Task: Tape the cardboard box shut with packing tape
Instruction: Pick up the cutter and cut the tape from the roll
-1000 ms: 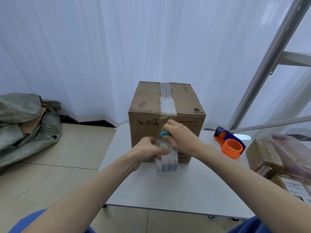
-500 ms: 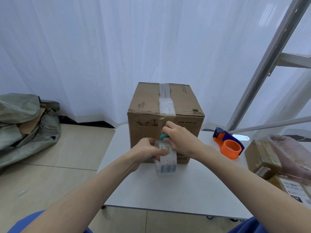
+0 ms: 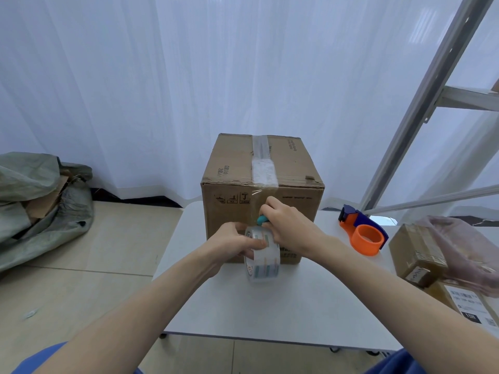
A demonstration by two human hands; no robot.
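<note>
A brown cardboard box stands on the white table, flaps closed, with a strip of clear tape along its top seam and down over the front edge. My left hand grips a roll of clear packing tape in front of the box's front face. My right hand is closed around a small teal tool, held against the tape just above the roll. What kind of tool it is stays hidden by my fingers.
An orange and blue tape dispenser lies on the table right of the box. Small parcels and a pink plastic bag crowd the right edge. A metal ladder leans at the right. A grey sack sits on the floor.
My right hand with the teal tool has shifted slightly upward along the box front. The roll stays low in my left hand.
</note>
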